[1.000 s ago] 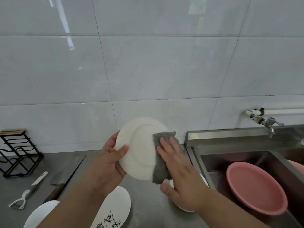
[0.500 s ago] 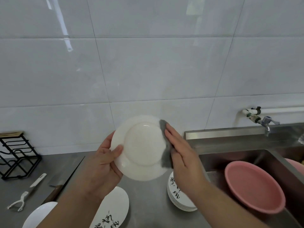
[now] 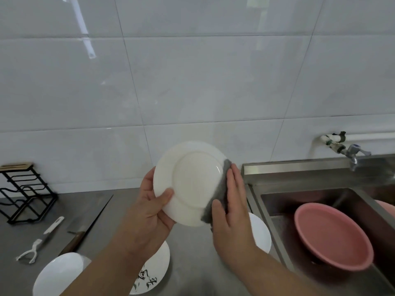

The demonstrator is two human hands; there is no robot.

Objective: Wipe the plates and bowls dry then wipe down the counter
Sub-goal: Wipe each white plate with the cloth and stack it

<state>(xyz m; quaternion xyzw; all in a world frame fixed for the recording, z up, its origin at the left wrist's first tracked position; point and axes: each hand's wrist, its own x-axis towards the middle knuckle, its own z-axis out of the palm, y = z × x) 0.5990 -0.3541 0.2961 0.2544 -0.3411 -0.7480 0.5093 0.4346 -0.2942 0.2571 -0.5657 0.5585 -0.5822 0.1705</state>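
A small white plate [image 3: 192, 180] is held tilted up above the steel counter [image 3: 192, 263]. My left hand [image 3: 149, 212] grips its lower left rim, thumb on the near face. A grey cloth [image 3: 218, 197] is folded over the plate's right rim, and my right hand [image 3: 232, 210] pinches it there, thumb on the near side and fingers lying along the edge. Below, a white plate with black writing [image 3: 154, 274] lies on the counter, a plain white dish [image 3: 57, 274] is at the lower left, and a stack of white dishes [image 3: 259, 231] sits behind my right wrist.
A steel sink [image 3: 320, 195] at the right holds a pink basin [image 3: 333, 236], with a tap [image 3: 352, 154] on the wall above. On the counter's left lie a cleaver [image 3: 89, 221], a white peeler [image 3: 40, 240] and a black wire rack [image 3: 23, 191]. White tiles rise behind.
My right hand with the cloth slid from the plate's face to its right rim and now wraps the edge. The plate turned slightly, showing its inner face.
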